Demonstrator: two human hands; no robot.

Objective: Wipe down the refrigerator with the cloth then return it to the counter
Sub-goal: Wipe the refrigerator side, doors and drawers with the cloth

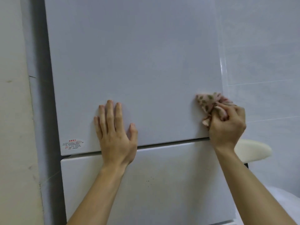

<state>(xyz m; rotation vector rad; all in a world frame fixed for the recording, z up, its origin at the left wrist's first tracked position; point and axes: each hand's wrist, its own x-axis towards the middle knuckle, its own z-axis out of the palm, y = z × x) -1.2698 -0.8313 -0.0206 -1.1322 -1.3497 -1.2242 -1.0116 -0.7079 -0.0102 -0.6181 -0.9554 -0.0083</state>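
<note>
Currently the wiping step is running: the right hand [227, 124] is gripping the bunched cloth [209, 103], fingers curled round it, and pressing it to the refrigerator [113, 38] at the lower right corner of the upper door [146, 70]. The left hand [116, 132] is lying flat near that door's bottom edge, left of centre, fingers straight, holding nothing. The cloth is crumpled, so its long axis is hardly readable; its free end is pointing up and left across the door. Judgement: next move is calling for a firm leftward sweep.
</note>
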